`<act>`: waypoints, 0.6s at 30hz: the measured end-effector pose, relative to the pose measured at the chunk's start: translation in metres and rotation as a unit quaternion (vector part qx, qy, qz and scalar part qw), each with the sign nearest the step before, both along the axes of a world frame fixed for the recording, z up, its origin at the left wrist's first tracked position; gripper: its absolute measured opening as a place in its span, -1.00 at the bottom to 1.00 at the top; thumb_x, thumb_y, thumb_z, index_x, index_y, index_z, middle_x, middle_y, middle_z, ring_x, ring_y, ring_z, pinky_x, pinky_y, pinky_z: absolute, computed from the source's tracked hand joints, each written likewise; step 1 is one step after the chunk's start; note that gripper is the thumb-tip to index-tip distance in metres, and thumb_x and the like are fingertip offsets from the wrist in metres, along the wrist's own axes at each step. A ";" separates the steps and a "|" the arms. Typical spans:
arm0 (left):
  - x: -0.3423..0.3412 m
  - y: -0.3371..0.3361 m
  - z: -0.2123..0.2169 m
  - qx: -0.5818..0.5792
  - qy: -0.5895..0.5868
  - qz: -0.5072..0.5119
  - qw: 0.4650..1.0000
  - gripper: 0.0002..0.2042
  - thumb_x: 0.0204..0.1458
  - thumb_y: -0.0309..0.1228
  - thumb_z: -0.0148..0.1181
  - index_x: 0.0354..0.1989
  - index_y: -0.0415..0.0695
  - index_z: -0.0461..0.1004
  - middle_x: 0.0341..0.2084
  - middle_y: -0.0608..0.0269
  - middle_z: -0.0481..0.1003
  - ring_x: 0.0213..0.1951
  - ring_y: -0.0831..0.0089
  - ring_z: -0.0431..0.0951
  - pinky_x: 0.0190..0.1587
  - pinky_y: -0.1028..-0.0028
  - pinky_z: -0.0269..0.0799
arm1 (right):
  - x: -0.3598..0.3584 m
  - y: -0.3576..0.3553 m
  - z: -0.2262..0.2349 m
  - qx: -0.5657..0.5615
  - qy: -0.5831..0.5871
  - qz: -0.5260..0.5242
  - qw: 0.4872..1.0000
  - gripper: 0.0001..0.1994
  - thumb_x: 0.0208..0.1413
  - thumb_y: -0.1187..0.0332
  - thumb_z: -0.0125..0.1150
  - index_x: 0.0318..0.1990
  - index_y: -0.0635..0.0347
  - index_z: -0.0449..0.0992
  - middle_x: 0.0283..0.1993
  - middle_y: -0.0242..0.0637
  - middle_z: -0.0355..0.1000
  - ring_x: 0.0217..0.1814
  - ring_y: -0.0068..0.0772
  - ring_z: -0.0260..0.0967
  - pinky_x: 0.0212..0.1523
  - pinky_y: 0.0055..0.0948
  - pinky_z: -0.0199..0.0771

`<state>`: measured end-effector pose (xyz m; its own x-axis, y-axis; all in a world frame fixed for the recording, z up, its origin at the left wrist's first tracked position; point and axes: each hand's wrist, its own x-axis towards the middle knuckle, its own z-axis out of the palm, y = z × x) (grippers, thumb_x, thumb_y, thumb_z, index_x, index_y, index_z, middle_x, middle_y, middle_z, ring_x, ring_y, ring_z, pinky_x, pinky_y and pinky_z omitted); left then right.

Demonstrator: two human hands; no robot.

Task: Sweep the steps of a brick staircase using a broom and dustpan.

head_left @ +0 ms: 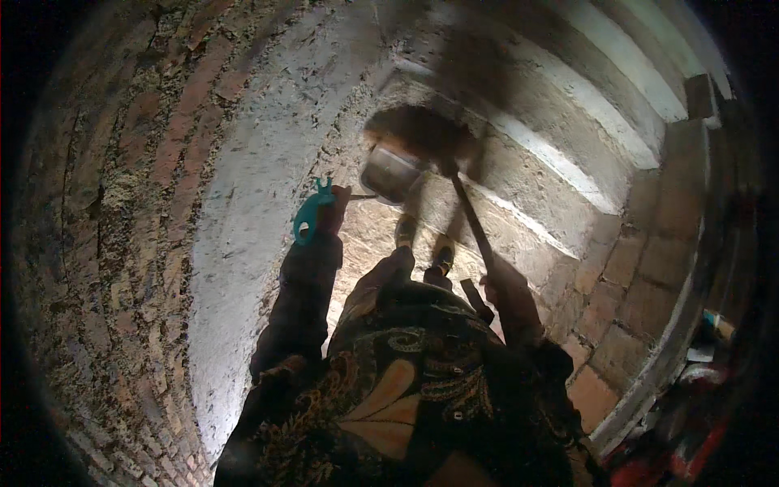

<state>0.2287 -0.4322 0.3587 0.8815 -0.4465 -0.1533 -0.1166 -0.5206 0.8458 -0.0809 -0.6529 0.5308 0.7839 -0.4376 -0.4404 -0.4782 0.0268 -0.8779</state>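
My left hand point(337, 209) is closed round the thin handle of a grey dustpan point(392, 174), whose pan is held out in front of my feet. A teal plastic piece point(307, 217) with a ring and short prongs shows at the same hand; I cannot tell whether it is part of the dustpan. My right hand point(507, 286) grips the dark stick of a broom point(471, 207). The broom's brown bristles point(418, 131) are beside the pan's far edge, at the foot of a step. Shadow blurs the bristles, so contact with the pan cannot be told.
Concrete steps point(560, 150) with pale edges rise at the upper right. A rough brick wall point(122, 243) with a grey plastered band point(235, 227) stands on my left. Brick paving point(625, 333) lies to the right, bordered by a kerb point(661, 365). My shoes point(443, 256) are close below the pan.
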 end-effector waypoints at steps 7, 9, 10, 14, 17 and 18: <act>-0.009 -0.009 0.029 0.077 0.043 0.021 0.996 -0.78 -0.14 -0.18 0.09 -0.52 -0.09 0.37 -0.79 0.40 0.25 -0.76 0.61 0.20 -0.69 0.56 0.17 | 0.102 -0.064 -0.136 0.273 0.017 -0.180 0.945 -0.73 0.04 0.18 -0.11 -0.40 0.23 0.35 -0.65 -0.34 0.29 -0.71 -0.56 0.20 -0.71 -0.56 0.21; -0.011 -0.008 0.032 0.118 0.006 -0.006 0.993 -0.75 -0.10 -0.14 0.01 -0.48 -0.08 0.38 -0.69 0.33 0.32 -0.66 0.58 0.28 -0.64 0.54 0.21 | 0.101 -0.049 -0.159 0.282 0.034 -0.168 0.944 -0.73 0.02 0.17 -0.10 -0.41 0.21 0.35 -0.63 -0.32 0.31 -0.70 -0.54 0.21 -0.69 -0.55 0.23; -0.011 -0.006 0.034 0.116 -0.043 -0.038 0.992 -0.74 -0.09 -0.14 0.00 -0.47 -0.09 0.38 -0.66 0.30 0.34 -0.62 0.56 0.30 -0.60 0.52 0.23 | 0.096 -0.042 -0.164 0.273 0.081 -0.182 0.941 -0.73 0.01 0.16 -0.09 -0.41 0.21 0.35 -0.62 -0.32 0.32 -0.70 -0.54 0.22 -0.69 -0.55 0.24; -0.014 -0.015 0.052 0.094 0.019 0.000 0.995 -0.74 -0.11 -0.21 0.02 -0.51 -0.19 0.41 -0.66 0.13 0.41 -0.54 0.36 0.39 -0.44 0.38 0.26 | 0.059 -0.007 -0.151 0.294 0.084 -0.165 0.938 -0.80 -0.01 0.27 -0.05 -0.34 0.22 0.35 -0.60 -0.28 0.28 -0.66 -0.54 0.21 -0.70 -0.63 0.17; -0.020 -0.025 0.087 0.081 0.042 0.010 0.996 -0.75 -0.10 -0.24 0.04 -0.53 -0.20 0.41 -0.68 0.21 0.40 -0.56 0.45 0.37 -0.48 0.42 0.25 | 0.041 0.013 -0.123 0.364 0.070 -0.188 0.910 -0.82 0.01 0.35 -0.09 -0.30 0.27 0.34 -0.58 -0.28 0.27 -0.65 -0.56 0.21 -0.70 -0.62 0.18; -0.022 -0.026 0.100 0.069 0.043 0.009 0.997 -0.76 -0.10 -0.25 0.04 -0.53 -0.20 0.41 -0.69 0.22 0.39 -0.57 0.47 0.35 -0.49 0.43 0.24 | 0.034 0.019 -0.110 0.181 0.033 -0.087 0.979 -0.79 0.01 0.32 -0.06 -0.27 0.27 0.35 -0.55 -0.31 0.29 -0.62 -0.58 0.22 -0.66 -0.62 0.20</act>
<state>0.2065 -0.4582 0.4591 0.8703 -0.4001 -0.2871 -0.0362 -0.6334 0.7730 -0.0467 -0.6343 0.4210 0.6765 -0.3678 -0.6380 -0.4933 0.4168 -0.7635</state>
